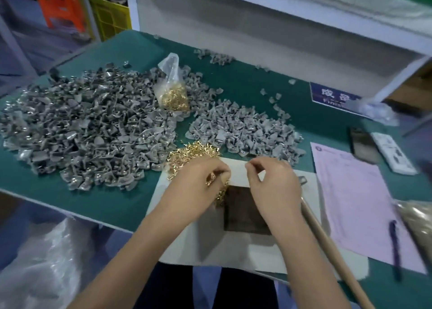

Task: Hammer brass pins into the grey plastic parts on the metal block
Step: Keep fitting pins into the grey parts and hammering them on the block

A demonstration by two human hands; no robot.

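Note:
A dark metal block (pixel 245 212) sits on a white sheet (pixel 210 245) at the table's front edge. Loose brass pins (pixel 191 153) lie in a heap just behind it. My left hand (pixel 198 182) has its fingers curled and holds several brass pins at the block's left edge. My right hand (pixel 273 180) hovers over the block's far right corner, thumb and forefinger pinched together; what they hold is too small to make out. A wooden hammer handle (pixel 327 245) lies to the right of the block. Grey plastic parts form a large pile (pixel 81 126) on the left and a smaller pile (pixel 245 130) behind the block.
A clear bag of brass pins (pixel 171 91) stands between the piles. A pink paper (pixel 355 203) with a pen (pixel 395 245), a phone (pixel 362 145) and a white card (pixel 392 154) lie at the right. A white shelf unit (pixel 280 28) bounds the back.

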